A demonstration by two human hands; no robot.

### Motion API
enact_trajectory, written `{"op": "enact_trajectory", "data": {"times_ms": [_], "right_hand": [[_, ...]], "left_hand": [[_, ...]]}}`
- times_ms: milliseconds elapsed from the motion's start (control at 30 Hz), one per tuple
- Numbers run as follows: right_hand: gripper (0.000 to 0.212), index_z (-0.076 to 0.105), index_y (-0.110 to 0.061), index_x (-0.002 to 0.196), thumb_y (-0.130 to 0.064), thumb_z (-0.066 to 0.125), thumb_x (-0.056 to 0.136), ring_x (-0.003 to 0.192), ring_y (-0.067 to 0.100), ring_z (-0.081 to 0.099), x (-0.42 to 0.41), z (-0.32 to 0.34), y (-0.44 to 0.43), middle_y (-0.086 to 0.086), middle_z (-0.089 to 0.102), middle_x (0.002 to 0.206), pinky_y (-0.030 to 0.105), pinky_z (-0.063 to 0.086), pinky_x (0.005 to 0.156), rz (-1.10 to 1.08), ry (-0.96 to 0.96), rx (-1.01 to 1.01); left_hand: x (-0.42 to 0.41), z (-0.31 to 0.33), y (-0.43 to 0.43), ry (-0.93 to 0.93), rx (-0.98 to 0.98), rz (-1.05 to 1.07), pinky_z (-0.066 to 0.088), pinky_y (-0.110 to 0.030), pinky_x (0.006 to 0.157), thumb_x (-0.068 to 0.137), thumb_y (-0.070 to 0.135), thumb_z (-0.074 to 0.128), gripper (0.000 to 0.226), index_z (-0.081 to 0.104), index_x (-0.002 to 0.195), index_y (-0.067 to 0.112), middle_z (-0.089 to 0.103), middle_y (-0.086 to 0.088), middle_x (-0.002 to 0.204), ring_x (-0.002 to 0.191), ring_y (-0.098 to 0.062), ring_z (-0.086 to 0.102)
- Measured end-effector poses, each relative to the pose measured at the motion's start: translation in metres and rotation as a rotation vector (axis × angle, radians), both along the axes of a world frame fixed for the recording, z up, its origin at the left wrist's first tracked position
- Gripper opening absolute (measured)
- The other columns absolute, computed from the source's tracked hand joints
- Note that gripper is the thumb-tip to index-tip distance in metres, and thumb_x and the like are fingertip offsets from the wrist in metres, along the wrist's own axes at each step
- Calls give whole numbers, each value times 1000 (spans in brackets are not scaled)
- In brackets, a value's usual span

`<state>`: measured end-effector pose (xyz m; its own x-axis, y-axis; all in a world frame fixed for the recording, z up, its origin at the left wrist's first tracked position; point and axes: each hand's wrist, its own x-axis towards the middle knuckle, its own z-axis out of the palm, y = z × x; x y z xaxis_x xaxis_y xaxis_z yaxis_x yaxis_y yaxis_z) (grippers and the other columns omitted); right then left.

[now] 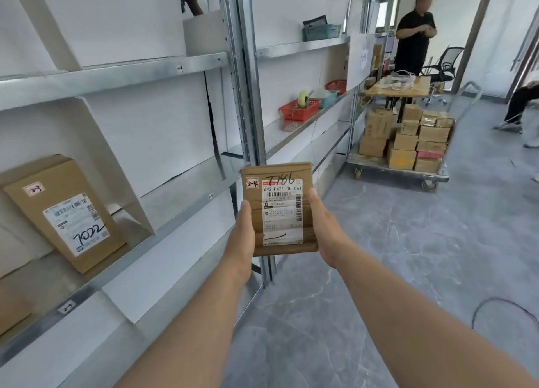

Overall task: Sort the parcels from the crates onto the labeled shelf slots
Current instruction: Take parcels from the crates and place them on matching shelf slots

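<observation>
Along the left side, from 7 o'clock up to 1 o'clock, I see the metal shelf rack (122, 75), with white dividers cutting it into slots. Out at 2 o'clock a flat cart (399, 170) stands on the grey floor, stacked with brown boxes. At 9 o'clock a leaning parcel (64, 212) rests in a slot. Its long axis tilts from 11 to 5, and its white label faces me with 7022 written at the low end.

At frame centre is the held parcel (278, 210), a flat brown packet up in the air in front of the rack's upright post, touching no shelf. Its long axis runs 12 to 6, with the label face toward me and the end marked 7786 pointing to 12. My left hand (242, 239) grasps its 9 o'clock edge and my right hand (323, 230) its 3 o'clock edge, thumbs pressed on the front. The fingers behind are hidden.

A red-edged sticker (252, 183) at its 11 o'clock corner reads 2-4. On the shelf lip at 7 o'clock a slot tag (66, 306) reads 2-3. A second tag (210, 196), just left of the packet, is too small to read.
</observation>
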<state>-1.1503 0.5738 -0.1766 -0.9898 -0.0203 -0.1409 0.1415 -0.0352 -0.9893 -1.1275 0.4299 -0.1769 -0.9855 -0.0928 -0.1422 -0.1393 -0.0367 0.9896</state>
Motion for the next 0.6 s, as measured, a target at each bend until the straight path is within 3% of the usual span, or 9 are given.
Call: {"op": "enact_trajectory", "data": {"times_ms": [133,267,400,600], "right_hand": [[58,68,-34,104,-66,20,96,98,19,69,-57,7,-23,-3,74,100,47,52,95,117,-2,33],[61,69,-36,105,-68,17,95,95,17,71,-106,18,-49,-6,75,99,46,54,92,250,1,19],[63,67,-39,110,-73,17,92,100,20,69,-141,21,-76,-5,74,104,49,51,96,346,-17,27],[65,61,-38,120,-76,18,89,106,20,65,-180,15,-120,-4,70,112,46,50,96,526,-41,32]], "left_hand": [[-45,3,-20,-24,-5,102,48,-38,99,99,62,14,63,60,128,30,71,0,117,107,-17,66],[-79,9,-43,-12,-20,177,43,-19,76,100,59,12,62,66,116,34,72,4,110,102,-11,65],[-99,14,-62,-21,-37,285,44,-33,99,98,62,12,62,62,123,36,70,5,115,108,-13,64],[-114,12,-96,-54,-30,454,38,-47,111,91,70,13,65,55,132,41,64,3,128,121,-20,57]]}}
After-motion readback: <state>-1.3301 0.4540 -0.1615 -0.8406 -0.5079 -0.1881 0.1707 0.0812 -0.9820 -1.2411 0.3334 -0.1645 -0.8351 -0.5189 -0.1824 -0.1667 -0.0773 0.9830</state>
